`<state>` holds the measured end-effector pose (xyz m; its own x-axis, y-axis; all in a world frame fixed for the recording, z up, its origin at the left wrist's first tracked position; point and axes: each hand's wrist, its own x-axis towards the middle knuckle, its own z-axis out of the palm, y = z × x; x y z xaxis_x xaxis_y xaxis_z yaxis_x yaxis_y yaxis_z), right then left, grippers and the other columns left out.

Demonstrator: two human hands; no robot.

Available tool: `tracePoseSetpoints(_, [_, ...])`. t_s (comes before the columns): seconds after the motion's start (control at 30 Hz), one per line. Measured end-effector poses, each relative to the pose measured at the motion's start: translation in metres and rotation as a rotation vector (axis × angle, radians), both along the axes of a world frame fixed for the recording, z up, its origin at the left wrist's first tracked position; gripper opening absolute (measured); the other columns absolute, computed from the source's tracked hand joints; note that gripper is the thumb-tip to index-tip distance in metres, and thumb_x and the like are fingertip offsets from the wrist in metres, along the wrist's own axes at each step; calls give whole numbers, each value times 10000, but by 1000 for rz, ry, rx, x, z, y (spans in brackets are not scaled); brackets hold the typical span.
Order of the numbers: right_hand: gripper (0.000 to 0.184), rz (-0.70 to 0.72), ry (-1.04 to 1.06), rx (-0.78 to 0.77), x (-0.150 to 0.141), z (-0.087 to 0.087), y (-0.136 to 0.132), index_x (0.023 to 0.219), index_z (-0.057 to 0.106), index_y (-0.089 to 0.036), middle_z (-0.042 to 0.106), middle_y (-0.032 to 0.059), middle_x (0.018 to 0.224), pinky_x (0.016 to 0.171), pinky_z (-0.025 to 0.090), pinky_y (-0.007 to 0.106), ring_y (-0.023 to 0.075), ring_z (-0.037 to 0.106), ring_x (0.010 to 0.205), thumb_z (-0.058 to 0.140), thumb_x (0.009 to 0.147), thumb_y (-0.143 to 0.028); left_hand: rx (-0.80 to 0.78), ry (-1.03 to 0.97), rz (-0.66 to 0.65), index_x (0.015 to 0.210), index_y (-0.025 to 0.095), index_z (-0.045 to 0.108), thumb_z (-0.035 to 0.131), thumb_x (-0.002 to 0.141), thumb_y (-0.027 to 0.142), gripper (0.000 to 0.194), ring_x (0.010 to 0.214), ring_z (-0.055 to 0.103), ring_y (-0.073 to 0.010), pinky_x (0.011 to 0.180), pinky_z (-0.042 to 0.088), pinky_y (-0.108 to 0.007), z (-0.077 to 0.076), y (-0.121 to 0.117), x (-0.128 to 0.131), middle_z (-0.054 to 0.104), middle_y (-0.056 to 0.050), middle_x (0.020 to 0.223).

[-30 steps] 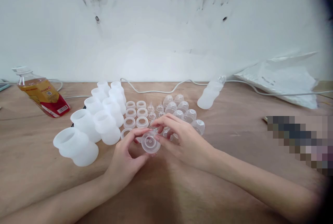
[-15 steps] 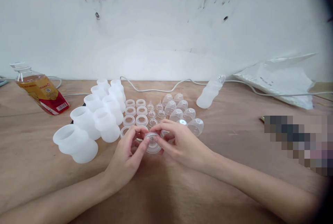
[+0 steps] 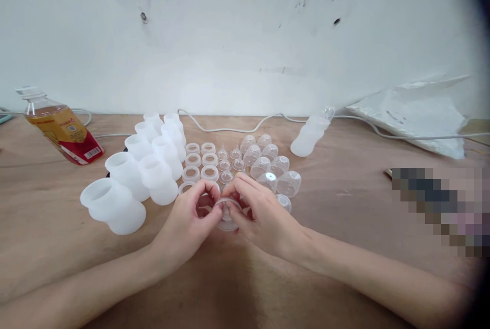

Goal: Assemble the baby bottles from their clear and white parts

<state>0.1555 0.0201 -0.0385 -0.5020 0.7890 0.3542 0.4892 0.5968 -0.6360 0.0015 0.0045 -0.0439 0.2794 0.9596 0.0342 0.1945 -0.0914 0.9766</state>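
The left hand (image 3: 193, 217) and right hand (image 3: 264, 211) met just on the near side of the rings (image 3: 191, 180), a little to their right. Between them was a clear round piece (image 3: 228, 223), pinched from both sides by bent fingers and thumbs. The thumbs lay close together on its upper part; the fingers behind were partly hidden, and whether it was one part or two nested could not be told.

The step in hand looked like working a soft teat into its collar. The next move seemed to call for even thumb pressure around the rim, with the outer edge held steady so that nothing slipped or sat crooked.

Small teats (image 3: 238, 165) stood just right of the rings, and clear domes (image 3: 289, 183) beyond them on the same side. White bottles (image 3: 128, 211), open at the top, filled the left side of the rings. Farther right of the rings, one white bottle with a clear top (image 3: 306, 137) leaned. A drink (image 3: 76, 137) was well to their left, and a cable (image 3: 222, 130) ran behind them on the table (image 3: 344, 217).
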Motion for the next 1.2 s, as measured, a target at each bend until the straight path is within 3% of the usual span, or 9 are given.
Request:
tracePoseSetpoints(0.17, [134, 12, 14, 4, 2, 3, 0, 916, 521, -195, 462, 38, 916, 518, 404, 211, 84, 468, 656, 422, 835, -156, 17, -2, 21, 813, 190, 449, 488, 815, 243, 65, 746, 528, -118, 577, 447, -208, 0, 5, -2, 529, 14, 826])
tracePoseSetpoints(0.33, [226, 15, 48, -21, 6, 6, -2, 969, 494, -216, 441, 32, 931, 491, 433, 177, 71, 468, 646, 455, 778, -103, 46, -43, 53, 793, 184, 459, 537, 795, 267, 114, 733, 566, -116, 619, 462, -219, 4, 7, -3, 573, 12, 805])
tracePoseSetpoints(0.43, [278, 11, 42, -12, 7, 6, 0, 935, 469, -206, 453, 30, 903, 514, 443, 171, 92, 486, 720, 437, 722, -30, 84, 24, 30, 791, 193, 451, 566, 773, 248, 129, 796, 598, -137, 674, 477, -243, 4, 8, -5, 591, 10, 853])
tracePoseSetpoints(0.57, [217, 7, 46, 24, 7, 5, 1, 840, 432, -186, 465, 19, 857, 528, 433, 173, 86, 466, 692, 436, 700, -21, 229, 166, 25, 761, 196, 462, 557, 755, 192, 95, 814, 602, -145, 703, 486, -256, 3, 9, -8, 598, 11, 865])
tracePoseSetpoints(0.8, [235, -14, -21, 139, 5, 7, -1, 753, 401, -183, 435, -25, 751, 498, 372, 169, 50, 386, 554, 439, 620, 8, 411, 395, 74, 689, 194, 449, 545, 699, 125, 119, 645, 560, -121, 583, 429, -230, 8, 5, -7, 567, 37, 685])
tracePoseSetpoints(1.03, [188, 17, 39, 219, 5, 5, -3, 758, 422, -184, 453, -16, 731, 515, 389, 179, 66, 410, 580, 442, 668, -20, 463, 373, 63, 693, 192, 428, 525, 707, 117, 123, 648, 548, -124, 576, 418, -233, 9, 2, -8, 549, 26, 680])
tracePoseSetpoints(1.2, [155, 4, 83, 170, 2, 7, -3, 732, 433, -176, 470, -23, 700, 484, 390, 167, 56, 420, 553, 460, 683, -32, 387, 349, 59, 668, 193, 418, 536, 683, 97, 153, 579, 506, -105, 512, 395, -210, 13, 2, -8, 522, 44, 626])
